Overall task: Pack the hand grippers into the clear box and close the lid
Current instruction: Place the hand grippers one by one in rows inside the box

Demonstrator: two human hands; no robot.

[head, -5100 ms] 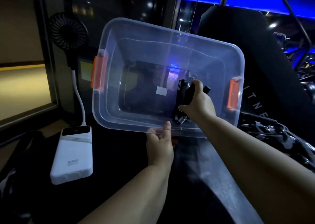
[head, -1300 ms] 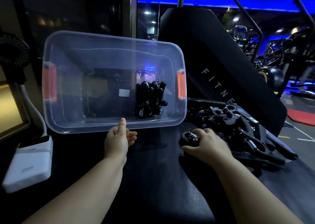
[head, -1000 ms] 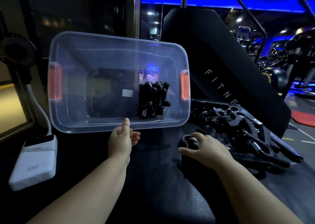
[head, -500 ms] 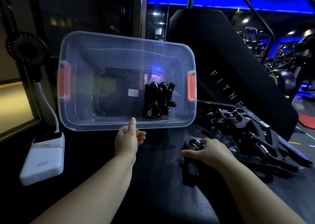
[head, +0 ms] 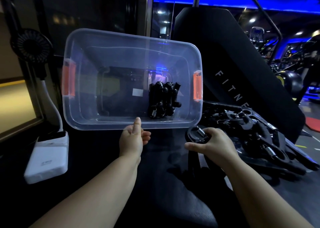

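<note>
The clear box [head: 107, 122] with orange latches is tipped up so its opening faces me. My left hand [head: 133, 139] grips its near rim, thumb over the edge. Several black hand grippers [head: 162, 100] are stacked inside near the right end. My right hand [head: 212, 143] holds one black hand gripper [head: 196, 134] with a silver spring, lifted just above the dark surface right of the box. More hand grippers lie in a pile [head: 259, 137] further right. No lid is in view.
A white power bank [head: 47, 156] lies at the left with a cable up to a small black fan [head: 31, 48]. A black padded bench back [head: 233, 68] rises behind the pile. Dark bench surface [head: 164, 184] stretches toward me.
Five seconds ago my right hand was inside the box placing a gripper. It has since gone to the pile, taken one gripper and drawn it toward me. The left hand stays on the rim.
</note>
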